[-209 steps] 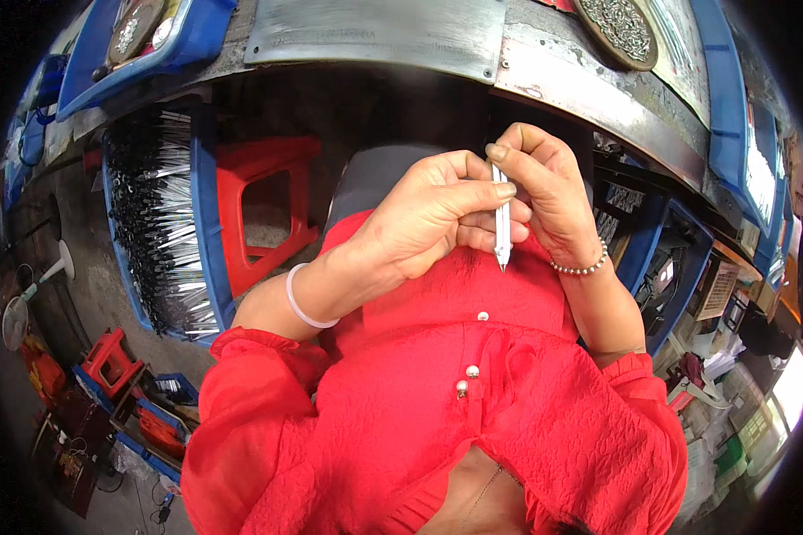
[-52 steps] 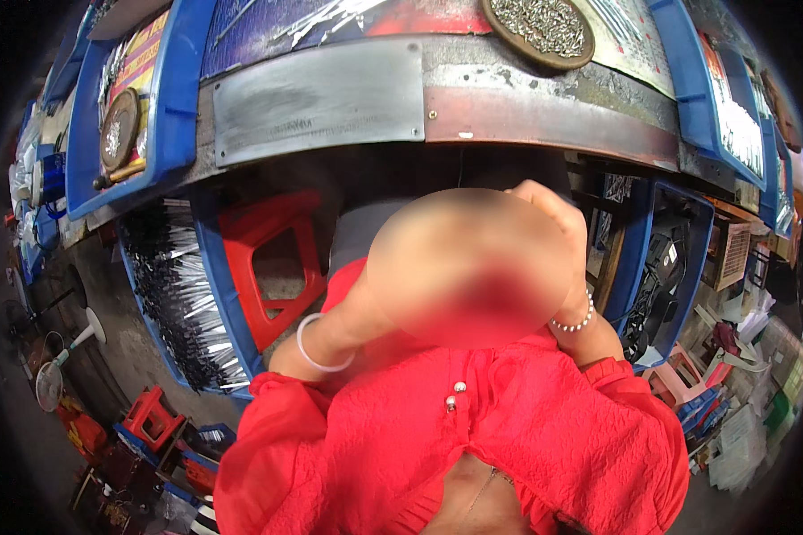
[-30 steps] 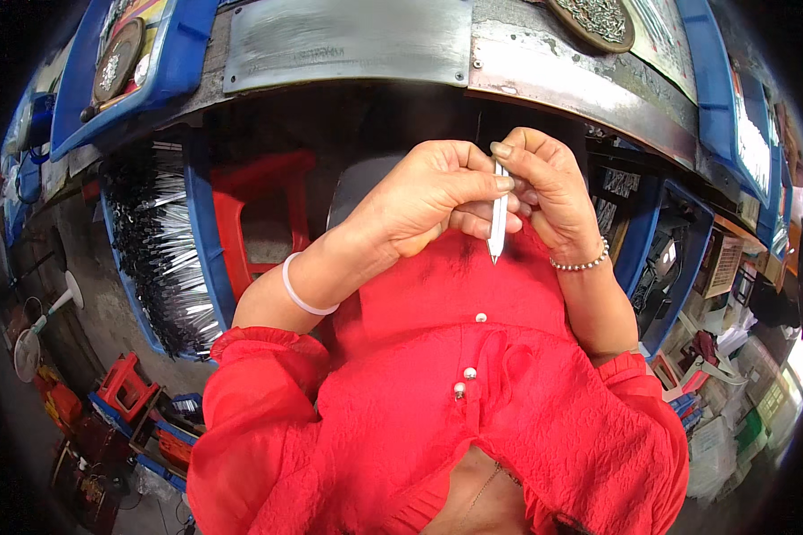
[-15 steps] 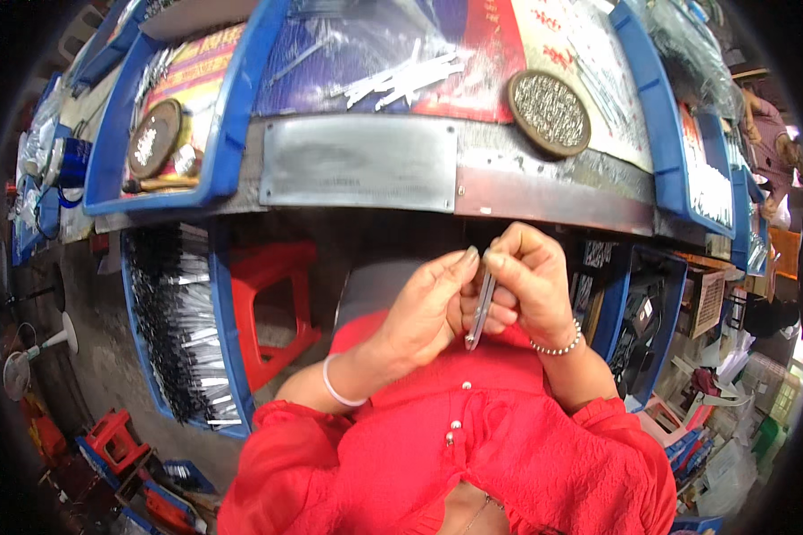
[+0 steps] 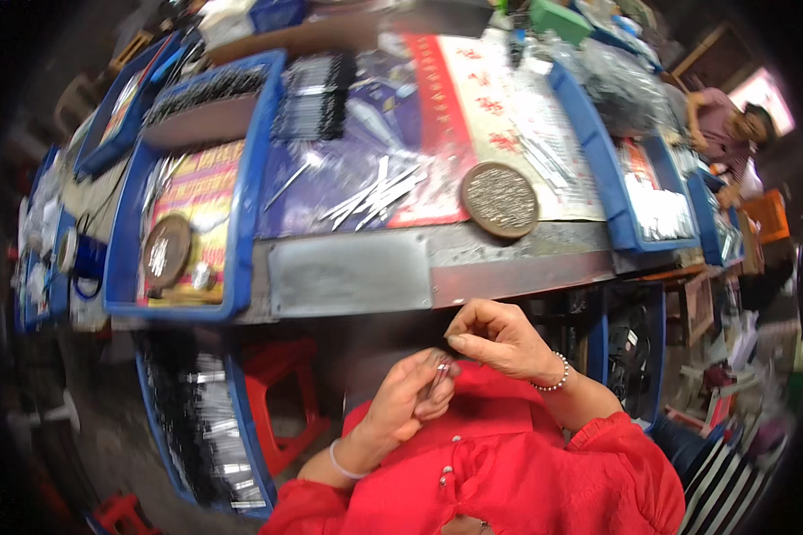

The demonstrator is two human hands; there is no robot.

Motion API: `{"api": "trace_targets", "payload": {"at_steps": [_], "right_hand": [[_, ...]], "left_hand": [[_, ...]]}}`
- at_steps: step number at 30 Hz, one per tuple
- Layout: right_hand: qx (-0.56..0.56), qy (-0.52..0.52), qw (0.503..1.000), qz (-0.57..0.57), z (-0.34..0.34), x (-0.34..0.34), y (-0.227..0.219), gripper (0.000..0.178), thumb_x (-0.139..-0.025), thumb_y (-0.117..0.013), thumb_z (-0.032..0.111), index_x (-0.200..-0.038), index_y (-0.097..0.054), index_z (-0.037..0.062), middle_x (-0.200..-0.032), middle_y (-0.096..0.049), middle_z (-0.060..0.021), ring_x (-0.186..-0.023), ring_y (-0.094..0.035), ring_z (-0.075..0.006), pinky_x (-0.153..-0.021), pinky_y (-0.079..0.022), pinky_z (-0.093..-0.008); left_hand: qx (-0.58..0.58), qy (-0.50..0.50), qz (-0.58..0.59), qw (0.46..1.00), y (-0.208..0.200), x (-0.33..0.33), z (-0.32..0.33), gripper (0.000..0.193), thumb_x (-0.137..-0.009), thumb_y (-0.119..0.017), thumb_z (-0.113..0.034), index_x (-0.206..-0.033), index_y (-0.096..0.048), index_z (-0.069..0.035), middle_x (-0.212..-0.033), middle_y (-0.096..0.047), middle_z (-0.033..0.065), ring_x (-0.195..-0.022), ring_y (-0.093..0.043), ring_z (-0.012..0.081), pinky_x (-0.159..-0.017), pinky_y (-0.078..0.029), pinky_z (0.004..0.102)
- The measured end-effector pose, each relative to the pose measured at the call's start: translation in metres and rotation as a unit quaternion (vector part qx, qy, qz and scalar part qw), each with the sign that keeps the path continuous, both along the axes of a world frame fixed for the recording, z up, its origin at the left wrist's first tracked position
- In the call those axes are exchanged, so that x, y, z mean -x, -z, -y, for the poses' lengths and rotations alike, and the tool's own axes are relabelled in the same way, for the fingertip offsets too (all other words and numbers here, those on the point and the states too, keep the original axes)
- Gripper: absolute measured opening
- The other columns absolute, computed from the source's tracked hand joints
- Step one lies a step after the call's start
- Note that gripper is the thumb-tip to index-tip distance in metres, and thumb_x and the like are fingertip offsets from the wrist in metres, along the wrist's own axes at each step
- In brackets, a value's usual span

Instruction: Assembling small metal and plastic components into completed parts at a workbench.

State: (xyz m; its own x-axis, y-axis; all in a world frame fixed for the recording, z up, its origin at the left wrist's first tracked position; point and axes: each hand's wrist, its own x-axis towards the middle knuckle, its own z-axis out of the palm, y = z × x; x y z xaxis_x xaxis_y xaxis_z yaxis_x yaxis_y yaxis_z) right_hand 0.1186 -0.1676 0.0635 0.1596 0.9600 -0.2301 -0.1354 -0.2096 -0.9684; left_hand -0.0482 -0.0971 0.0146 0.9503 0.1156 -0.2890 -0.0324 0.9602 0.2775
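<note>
My left hand (image 5: 409, 394) is closed around a slim shiny metal strip (image 5: 440, 373), with only a short part showing between the fingers. Just up and to the right is my right hand (image 5: 507, 341), its thumb and index finger pinched together. Anything in that pinch is too small or hidden to make out. Both hands are in front of the table's near edge, above my lap. On the table beyond them sit a round brown dish (image 5: 509, 234) full of small metal pins and a loose pile of thin silvery strips (image 5: 375, 198).
A flat metal plate (image 5: 348, 275) lies along the table edge. Blue trays (image 5: 238, 259) flank the work area; the left one holds another dish (image 5: 186, 254). Below left are a blue crate (image 5: 248, 437) of strips and a red stool (image 5: 312, 406). A co-worker (image 5: 718, 120) is at the far right.
My hands have come apart; the metal strip, earlier between both hands, is now in the left. The head view has shifted, so more of the tabletop shows.
</note>
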Motion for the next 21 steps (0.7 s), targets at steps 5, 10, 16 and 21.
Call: {"api": "trace_targets", "payload": {"at_steps": [5,10,16,21], "right_hand": [[-0.031,0.102,0.973,0.205,0.006,-0.058,-0.030,0.011,-0.082,-0.059,0.006,-0.090,-0.055,-0.0008,-0.074,-0.054,-0.0005,-0.061,-0.049,-0.0041,-0.052,-0.041,-0.0186],[-0.103,0.282,0.894,0.334,0.008,-0.165,-0.076,0.012,-0.081,-0.056,0.006,-0.090,-0.055,-0.0023,-0.078,-0.056,-0.0022,-0.071,-0.052,-0.0066,-0.064,-0.044,-0.0211],[-0.176,0.354,0.778,0.488,-0.024,-0.328,-0.114,0.019,-0.083,-0.055,0.013,-0.091,-0.055,-0.0039,-0.076,-0.061,-0.0088,-0.072,-0.059,-0.0142,-0.064,-0.046,-0.0261],[-0.025,0.337,0.622,0.707,-0.058,-0.407,-0.106,0.019,-0.086,-0.045,0.014,-0.095,-0.055,0.0003,-0.089,-0.060,-0.0216,-0.087,-0.057,-0.0368,-0.073,-0.045,-0.0420]], "left_hand": [[-0.034,0.023,-0.006,0.999,0.002,0.011,0.002,0.028,-0.092,-0.046,-0.029,-0.091,-0.051,-0.002,-0.056,-0.040,0.0011,-0.040,-0.029,0.0054,-0.037,-0.022,0.0195],[0.006,0.050,-0.040,0.998,0.014,0.011,0.004,0.027,-0.093,-0.044,-0.026,-0.091,-0.052,-0.001,-0.059,-0.042,0.0016,-0.041,-0.029,0.0049,-0.039,-0.023,0.0190],[0.017,0.083,-0.034,0.996,0.014,0.002,0.005,0.025,-0.093,-0.044,-0.024,-0.092,-0.051,0.000,-0.061,-0.041,0.0011,-0.043,-0.029,0.0049,-0.040,-0.024,0.0189],[-0.012,0.074,-0.088,0.993,0.005,-0.016,0.003,0.019,-0.089,-0.050,-0.023,-0.092,-0.054,-0.004,-0.060,-0.043,0.0007,-0.044,-0.033,0.0062,-0.040,-0.026,0.0195]]}}
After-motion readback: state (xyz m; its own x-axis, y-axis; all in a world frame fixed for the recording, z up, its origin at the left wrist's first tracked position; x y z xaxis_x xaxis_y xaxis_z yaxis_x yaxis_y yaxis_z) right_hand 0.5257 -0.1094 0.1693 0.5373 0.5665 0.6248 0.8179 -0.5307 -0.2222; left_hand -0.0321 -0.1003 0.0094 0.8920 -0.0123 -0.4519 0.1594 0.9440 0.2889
